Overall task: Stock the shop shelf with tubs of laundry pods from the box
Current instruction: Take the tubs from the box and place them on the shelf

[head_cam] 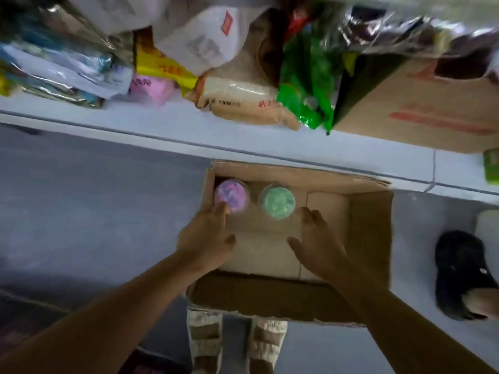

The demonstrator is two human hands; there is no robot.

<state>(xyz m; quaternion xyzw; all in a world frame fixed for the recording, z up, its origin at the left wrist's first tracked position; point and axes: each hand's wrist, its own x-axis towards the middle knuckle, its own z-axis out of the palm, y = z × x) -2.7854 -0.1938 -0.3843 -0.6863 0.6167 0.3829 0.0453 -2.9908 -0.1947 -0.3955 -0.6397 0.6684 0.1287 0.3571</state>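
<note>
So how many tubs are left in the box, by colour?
Purple tub: 1
Green tub: 1
Total in the cardboard box: 2
The left hand has its fingers on the purple one; the right hand is just short of the green one.

Black shoe (456, 273), green packet (306, 87)

The open brown cardboard box (297, 238) is bare across its right and near floor. Two round clear-lidded tubs, purple (231, 196) and green (276, 202), crowd its far left corner. The white shelf (172, 125) above is packed with bags, leaving only its front ledge.
</note>
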